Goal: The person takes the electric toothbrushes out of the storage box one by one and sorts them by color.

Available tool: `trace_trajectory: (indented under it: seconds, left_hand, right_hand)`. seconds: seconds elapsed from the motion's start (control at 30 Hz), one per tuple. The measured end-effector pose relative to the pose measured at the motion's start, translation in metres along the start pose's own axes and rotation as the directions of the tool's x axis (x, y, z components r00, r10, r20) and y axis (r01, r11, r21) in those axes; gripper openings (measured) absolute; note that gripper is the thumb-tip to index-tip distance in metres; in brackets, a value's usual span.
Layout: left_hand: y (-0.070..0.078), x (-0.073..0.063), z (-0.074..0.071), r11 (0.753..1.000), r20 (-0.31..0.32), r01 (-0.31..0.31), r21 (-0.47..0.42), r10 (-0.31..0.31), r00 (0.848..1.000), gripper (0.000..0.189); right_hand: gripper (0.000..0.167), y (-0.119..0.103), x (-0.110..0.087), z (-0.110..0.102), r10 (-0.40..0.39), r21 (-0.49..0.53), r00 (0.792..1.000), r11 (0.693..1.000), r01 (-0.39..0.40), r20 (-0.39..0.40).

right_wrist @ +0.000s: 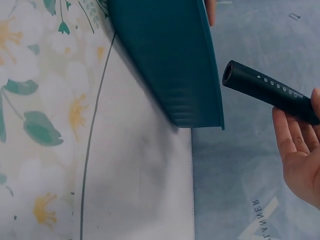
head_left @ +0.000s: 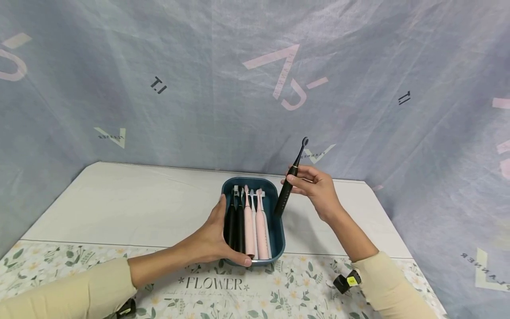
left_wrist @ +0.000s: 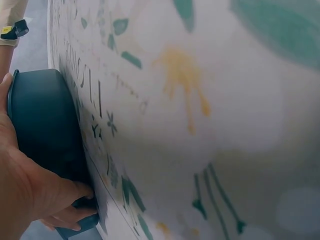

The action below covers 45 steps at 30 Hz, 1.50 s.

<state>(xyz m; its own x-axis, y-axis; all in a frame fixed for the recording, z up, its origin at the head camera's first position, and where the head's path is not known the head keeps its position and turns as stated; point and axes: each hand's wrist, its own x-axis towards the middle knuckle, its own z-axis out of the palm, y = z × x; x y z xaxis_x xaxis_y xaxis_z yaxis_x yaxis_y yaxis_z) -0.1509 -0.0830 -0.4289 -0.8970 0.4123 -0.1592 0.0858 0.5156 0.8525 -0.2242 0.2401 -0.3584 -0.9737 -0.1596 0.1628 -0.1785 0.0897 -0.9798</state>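
Observation:
My right hand (head_left: pixel 316 190) holds a black electric toothbrush (head_left: pixel 284 197) by its handle, between thumb and fingers. Its brush head points up and away, and the lower end of the handle is over the right rim of a dark teal bin (head_left: pixel 277 241). In the right wrist view the toothbrush handle (right_wrist: pixel 270 90) shows a row of small marks, apart from the bin wall (right_wrist: pixel 165 60). My left hand (head_left: pixel 211 239) grips the bin at its left side and front rim. Inside lie black toothbrushes (head_left: pixel 240 226), pink toothbrushes (head_left: pixel 260 230) and white ones (head_left: pixel 253 217), side by side, heads away from me.
Under the bin is a white tabletop (head_left: pixel 159 208), with a floral cloth (head_left: pixel 295 283) printed "FLOWER" along the near side. Grey-blue fabric (head_left: pixel 191 110) hangs behind and at both sides. A small black device (head_left: pixel 347 281) sits at the right wrist.

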Motion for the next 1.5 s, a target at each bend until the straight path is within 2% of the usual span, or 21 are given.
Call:
trace_trajectory:
  seconds: [0.2, 0.47, 0.6, 0.83, 1.27, 1.5]
  left_hand:
    - [-0.001, 0.001, -0.002, 1.000, 0.004, -0.001, 0.022, 0.001, 1.000, 0.182]
    - [-0.002, 0.004, -0.004, 0.999, 0.002, -0.004, 0.045, 0.004, 1.000, 0.183]
    - [-0.002, 0.005, -0.004, 0.999, -0.006, -0.013, 0.048, 0.014, 1.000, 0.183]
    - [-0.001, 0.005, -0.003, 1.000, 0.004, 0.016, 0.024, -0.016, 1.000, 0.182]
    - [-0.002, 0.007, -0.003, 0.999, 0.014, 0.022, 0.044, -0.022, 1.000, 0.181]
    - [-0.001, 0.006, -0.003, 0.999, 0.013, 0.024, 0.029, -0.024, 1.000, 0.182]
  right_hand:
    - [0.031, -0.005, 0.001, -0.004, -0.008, -0.003, 1.000, 1.000, 0.008, -0.004]
    - [0.036, -0.011, 0.002, -0.013, -0.008, -0.018, 1.000, 1.000, 0.008, -0.018]
    - [0.033, -0.014, 0.004, -0.018, -0.010, -0.015, 1.000, 1.000, 0.010, -0.029]
    - [0.033, -0.014, 0.010, -0.027, -0.023, -0.030, 0.999, 0.999, 0.021, -0.050]
    - [0.029, -0.003, 0.017, -0.053, -0.014, -0.027, 0.995, 1.000, 0.011, -0.103]
    - [0.040, 0.005, 0.020, -0.067, 0.010, 0.020, 0.991, 1.000, -0.007, -0.134]
